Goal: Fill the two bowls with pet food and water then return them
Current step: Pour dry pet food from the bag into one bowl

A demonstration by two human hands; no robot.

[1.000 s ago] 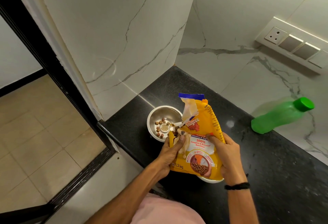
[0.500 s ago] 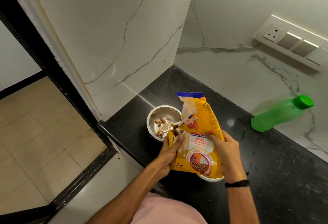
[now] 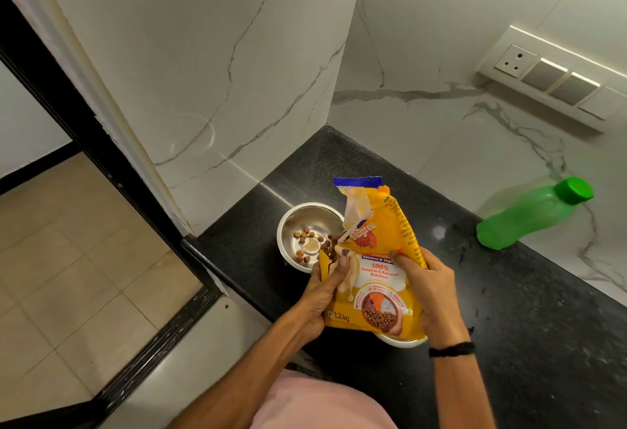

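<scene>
A yellow pet food bag [image 3: 376, 259] is tilted left over a steel bowl [image 3: 298, 221] on the black countertop [image 3: 526, 309]. Brown kibble [image 3: 307, 242] lies in the bowl's bottom, and more spills from the bag's torn left corner. My left hand [image 3: 325, 296] grips the bag's left edge near that corner. My right hand [image 3: 431, 289] holds its right side. A second steel bowl [image 3: 398, 341] shows only as a rim under the bag's lower end. A green water bottle [image 3: 532, 214] with a green cap lies on its side at the right, against the wall.
White marble walls close the corner behind and left of the bowl. A socket and switch panel [image 3: 549, 79] sits on the right wall. The counter's left edge drops to a tiled floor [image 3: 68, 276] beside a black door frame [image 3: 84, 130].
More kibble has dropped from the bag's corner into the steel bowl. Both hands and the bag have hardly moved.
</scene>
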